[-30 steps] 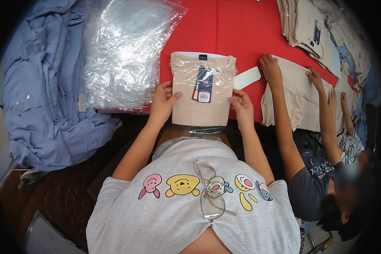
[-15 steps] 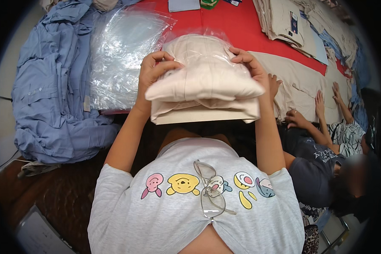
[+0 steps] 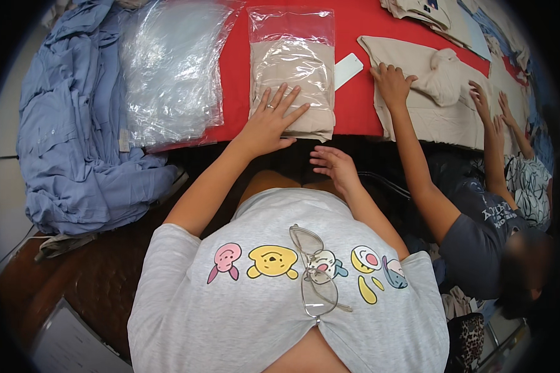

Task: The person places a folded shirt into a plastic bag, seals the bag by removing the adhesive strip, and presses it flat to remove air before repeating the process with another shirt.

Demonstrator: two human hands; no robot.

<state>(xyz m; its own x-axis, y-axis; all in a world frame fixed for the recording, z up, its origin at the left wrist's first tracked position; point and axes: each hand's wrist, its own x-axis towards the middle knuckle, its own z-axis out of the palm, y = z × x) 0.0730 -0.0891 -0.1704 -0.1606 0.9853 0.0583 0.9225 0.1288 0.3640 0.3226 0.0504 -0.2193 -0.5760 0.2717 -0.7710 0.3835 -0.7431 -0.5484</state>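
A folded beige garment (image 3: 305, 84) lies flat on the red-covered table (image 3: 359, 115) inside a clear plastic bag (image 3: 292, 25), whose unfilled end points away from me. My left hand (image 3: 270, 121) rests on the near half of this packet, fingers spread and a ring on one of them. Just off the table's near edge, below the packet's right corner, my right hand (image 3: 335, 166) hangs with its fingers stretched out and holds nothing. A white card (image 3: 347, 71) lies against the packet's right side. What kind of garment it is, I cannot tell.
Left of the packet lies a stack of clear plastic bags (image 3: 168, 74). Beyond it a pile of blue shirts (image 3: 74, 137) hangs over the edge. Close on my right, a co-worker's hand (image 3: 393, 86) presses on a beige garment (image 3: 417, 109). More beige clothes (image 3: 426, 15) lie at the far right.
The beige garment, held up in both hands before, now lies bagged on the table. My left hand has flattened onto it; my right hand has let go and drawn back toward me.
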